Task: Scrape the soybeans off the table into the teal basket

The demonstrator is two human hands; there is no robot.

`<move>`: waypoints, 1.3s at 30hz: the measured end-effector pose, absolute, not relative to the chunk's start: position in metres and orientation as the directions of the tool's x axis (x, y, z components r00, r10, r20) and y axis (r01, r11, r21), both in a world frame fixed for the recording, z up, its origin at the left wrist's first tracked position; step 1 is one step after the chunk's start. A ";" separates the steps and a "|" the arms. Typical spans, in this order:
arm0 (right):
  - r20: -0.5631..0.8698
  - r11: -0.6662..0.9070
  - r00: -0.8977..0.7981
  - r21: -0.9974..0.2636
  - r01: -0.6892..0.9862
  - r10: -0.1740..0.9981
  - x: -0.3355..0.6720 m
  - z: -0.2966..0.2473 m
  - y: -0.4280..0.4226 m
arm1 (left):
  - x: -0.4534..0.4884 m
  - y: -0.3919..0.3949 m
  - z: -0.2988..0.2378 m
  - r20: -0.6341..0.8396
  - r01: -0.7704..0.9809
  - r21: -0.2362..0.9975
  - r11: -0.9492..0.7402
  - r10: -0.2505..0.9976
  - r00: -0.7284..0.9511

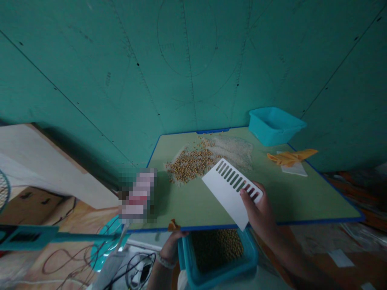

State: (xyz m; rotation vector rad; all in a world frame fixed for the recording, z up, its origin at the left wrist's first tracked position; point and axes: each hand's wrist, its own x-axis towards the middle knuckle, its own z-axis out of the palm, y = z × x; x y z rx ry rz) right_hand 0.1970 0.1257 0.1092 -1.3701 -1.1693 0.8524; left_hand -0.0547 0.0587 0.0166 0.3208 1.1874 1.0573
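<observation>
My right hand [256,209] is closed on a white slotted scraper [225,193], thumb over its row of slots. The scraper is tilted above the table's front edge. At the left rim of a blue basin [252,264], my left hand [171,246] is closed, its fingers partly hidden. Soybeans [229,241] fill the basin, which sits below the table's front edge. On the table lies a spread pile of soybeans [193,161], with white rice-like grains [234,151] joining it on the right.
The green table [187,207] has a blue border and meets a green wall. A second blue basin [269,133] stands at the back right, near an orange cloth [292,157] on a white sheet. A small orange scrap [173,225] lies at the front edge. Cables and a blue stool [104,245] are at left.
</observation>
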 end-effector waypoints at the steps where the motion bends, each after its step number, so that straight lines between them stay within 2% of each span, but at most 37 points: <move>1: 0.109 0.065 0.266 -0.983 0.172 0.958 0.200 0.109 0.126 | -0.055 0.059 0.017 -0.594 -0.499 0.700 0.511 0.804 -0.009; 7: 0.086 0.024 0.295 -0.978 0.208 0.951 0.222 0.107 0.131 | -0.054 0.061 0.016 -0.564 -0.512 0.709 0.485 0.826 0.001; 13: 0.068 0.018 0.222 -0.975 0.221 0.973 0.244 0.113 0.149 | -0.052 0.061 0.019 -0.549 -0.525 0.718 0.456 0.835 -0.026; 24: 0.107 0.013 0.308 -0.956 0.293 0.945 0.273 0.125 0.185 | -0.051 0.062 0.032 -0.603 -0.516 0.684 0.516 0.797 -0.002; 27: 0.118 0.037 0.255 -0.953 0.301 0.960 0.277 0.125 0.197 | -0.052 0.062 0.027 -0.602 -0.525 0.696 0.490 0.797 -0.054; 33: 0.214 0.116 0.159 -0.874 0.472 0.964 0.276 0.129 0.221 | -0.052 0.061 0.017 -0.564 -0.548 0.738 0.394 0.805 -0.181; 39: 0.251 0.200 0.034 -0.839 0.506 0.967 0.269 0.127 0.230 | -0.052 0.063 0.014 -0.521 -0.558 0.772 0.305 0.806 -0.280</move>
